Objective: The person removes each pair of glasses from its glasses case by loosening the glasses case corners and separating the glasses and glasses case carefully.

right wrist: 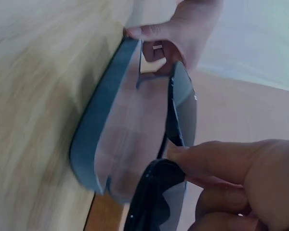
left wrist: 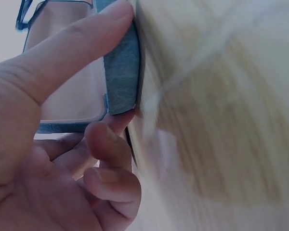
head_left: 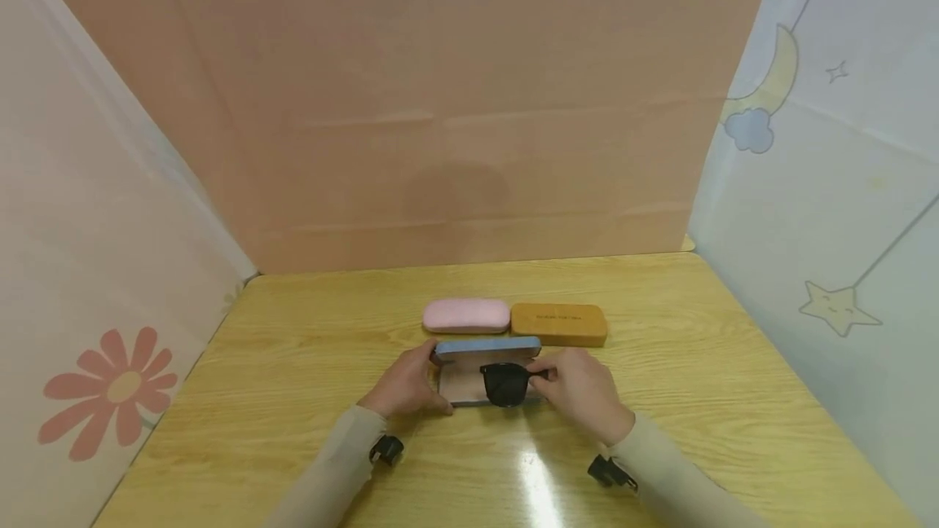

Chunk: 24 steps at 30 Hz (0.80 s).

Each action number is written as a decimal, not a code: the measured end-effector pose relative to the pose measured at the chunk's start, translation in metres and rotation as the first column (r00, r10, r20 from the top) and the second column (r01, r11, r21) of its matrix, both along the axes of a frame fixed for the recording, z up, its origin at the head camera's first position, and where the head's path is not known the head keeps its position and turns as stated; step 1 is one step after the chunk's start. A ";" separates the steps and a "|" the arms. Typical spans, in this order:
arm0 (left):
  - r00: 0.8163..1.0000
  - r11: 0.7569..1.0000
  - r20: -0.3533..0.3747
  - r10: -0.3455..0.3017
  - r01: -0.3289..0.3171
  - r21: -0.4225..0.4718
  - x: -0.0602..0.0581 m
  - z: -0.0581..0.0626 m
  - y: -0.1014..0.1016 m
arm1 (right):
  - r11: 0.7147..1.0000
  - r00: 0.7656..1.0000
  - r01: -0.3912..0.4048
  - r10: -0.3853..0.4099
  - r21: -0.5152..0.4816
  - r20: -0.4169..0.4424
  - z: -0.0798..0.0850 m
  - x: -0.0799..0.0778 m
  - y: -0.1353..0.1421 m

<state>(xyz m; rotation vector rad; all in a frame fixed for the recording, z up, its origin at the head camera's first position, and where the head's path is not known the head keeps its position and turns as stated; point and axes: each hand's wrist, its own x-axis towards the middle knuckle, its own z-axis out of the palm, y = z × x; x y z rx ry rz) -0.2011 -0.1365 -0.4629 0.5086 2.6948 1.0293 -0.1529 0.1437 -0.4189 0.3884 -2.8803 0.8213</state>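
- While your left hand [head_left: 406,381] grips the left end of a blue hinged glasses case [head_left: 487,347], thumb along its wall and other fingers curled, the lid stands raised over a pale pinkish lining.
- Sunglasses, black-framed with dark lenses [head_left: 506,385]: pinched between thumb and finger of your right hand [head_left: 584,391] near the bridge, over the open case's right half; whether they touch it, you cannot tell.
- Far edge: behind your raised lid, and near it, lie a pink rounded case [head_left: 466,315] and, just beside that on the right, a tan-orange oblong case [head_left: 559,324].
- Side and near room: wood grain runs well out left and right of your hands; the table's side edges lie well apart from them.
- Surface: yellowish wood-grain table [head_left: 315,324], with a bright glare streak [head_left: 538,487] nearest you.
- Room: a creased orange-brown backdrop [head_left: 455,104] ahead; a pale flower-printed sheet [head_left: 73,226] on your left; a pale moon-and-star sheet [head_left: 880,186] on your right.
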 end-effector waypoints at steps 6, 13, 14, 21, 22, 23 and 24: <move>1.000 1.000 -0.001 0.025 -0.025 -0.016 0.001 0.001 -0.009 | 1.000 0.998 0.004 -0.004 0.011 0.058 0.008 0.001 0.022; 0.999 0.999 0.026 0.035 -0.035 0.000 0.002 0.001 -0.013 | 0.998 0.996 0.033 -0.038 0.057 0.078 0.005 -0.003 0.049; 0.999 0.999 0.025 0.032 -0.032 -0.004 0.002 0.001 -0.013 | 0.998 0.996 0.032 -0.037 0.062 0.080 0.004 -0.004 0.052; 1.000 1.000 0.022 0.021 -0.020 -0.012 0.002 0.001 -0.014 | 0.994 0.997 0.031 -0.038 0.105 0.074 -0.006 -0.008 0.072; 1.000 1.000 0.022 0.020 -0.020 -0.013 0.002 0.001 -0.014 | 0.993 0.997 0.030 -0.039 0.111 0.073 -0.007 -0.009 0.075; 0.999 1.000 0.024 0.022 -0.021 -0.013 0.002 0.002 -0.013 | 0.993 0.997 0.029 -0.038 0.115 0.073 -0.009 -0.010 0.077; 0.999 1.000 0.025 0.023 -0.023 -0.014 0.002 0.002 -0.013 | 0.992 0.997 0.029 -0.038 0.121 0.071 -0.010 -0.012 0.079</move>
